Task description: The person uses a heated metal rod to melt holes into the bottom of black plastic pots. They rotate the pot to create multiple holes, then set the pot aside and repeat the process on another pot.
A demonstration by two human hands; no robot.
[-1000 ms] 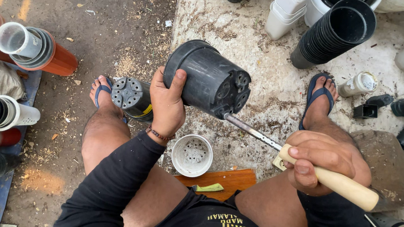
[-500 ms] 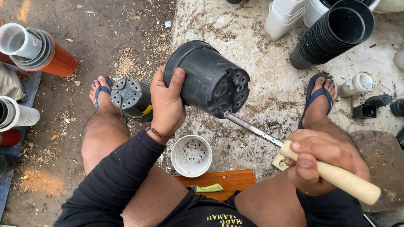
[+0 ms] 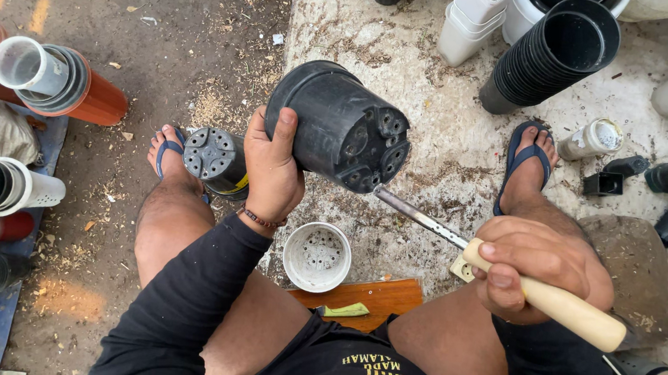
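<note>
My left hand (image 3: 272,169) grips a black plastic pot (image 3: 340,126) by its side, holding it tilted with its holed bottom facing me. My right hand (image 3: 536,267) is closed on the pale wooden handle of a tool (image 3: 573,312). The tool's metal shaft (image 3: 418,214) runs up and left, and its tip touches the lower edge of the pot's bottom. A second black pot (image 3: 217,160) lies on its side beside my left foot. A small white pot (image 3: 317,256) stands upright on the ground between my legs.
A wooden board (image 3: 376,295) with a green strip lies near my lap. Stacks of black pots (image 3: 550,57), white pots (image 3: 476,12) and orange pots (image 3: 71,90) lie around. Small bottles and black pieces (image 3: 605,162) sit at the right, more stacked pots at the left edge.
The pot has been turned a little in my left hand, and the tool's tip has shifted along the bottom's lower edge. My right hand stays on the handle.
</note>
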